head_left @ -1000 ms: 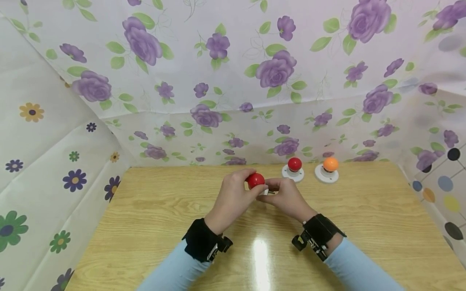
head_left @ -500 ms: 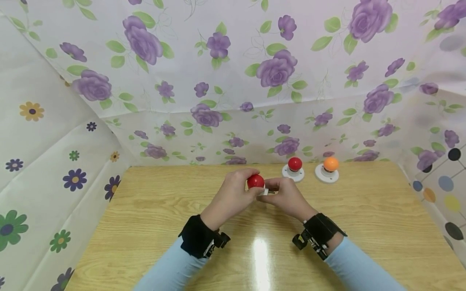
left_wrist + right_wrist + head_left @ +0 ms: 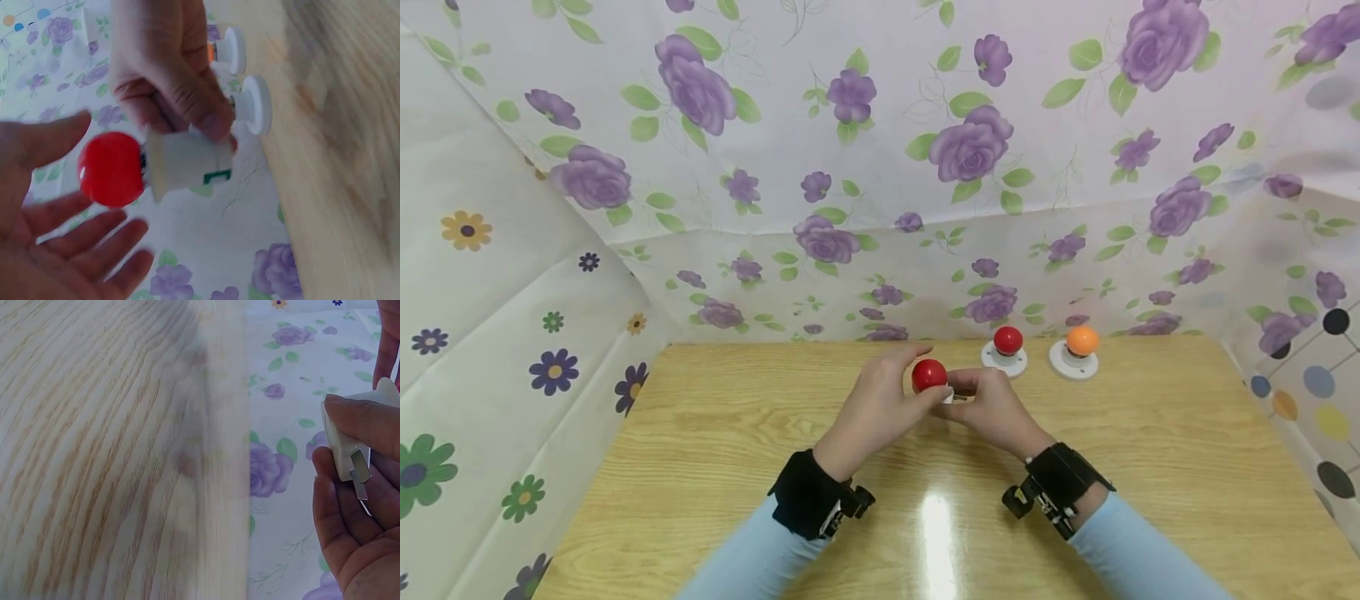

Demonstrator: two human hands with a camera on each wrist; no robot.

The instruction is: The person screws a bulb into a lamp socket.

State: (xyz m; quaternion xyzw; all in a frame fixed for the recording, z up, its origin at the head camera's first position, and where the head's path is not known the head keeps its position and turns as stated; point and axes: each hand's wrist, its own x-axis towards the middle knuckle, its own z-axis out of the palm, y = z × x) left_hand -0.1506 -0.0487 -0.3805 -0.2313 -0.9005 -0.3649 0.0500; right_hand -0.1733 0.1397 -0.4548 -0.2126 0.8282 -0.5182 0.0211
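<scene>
My right hand (image 3: 996, 410) pinches a white plug-in lamp socket (image 3: 187, 164) between thumb and fingers, lifted over the table. Flat metal prongs (image 3: 359, 467) stick out of its end in the right wrist view. A round red bulb (image 3: 111, 170) sits in the socket's other end, pointing toward my left hand (image 3: 876, 404). That hand is spread about the bulb, thumb on one side and fingers on the other. A gap shows between the thumb and the bulb in the left wrist view.
Toward the back of the wooden table (image 3: 722, 417) stand two round white lamp bases, one with a red bulb (image 3: 1008, 340) and one with an orange bulb (image 3: 1082, 340). A flowered cloth (image 3: 880, 183) hangs behind the table's far edge.
My left fingers have loosened from the red bulb and spread apart, the index finger lifting off its top. The right hand keeps hold of the socket, nearly still.
</scene>
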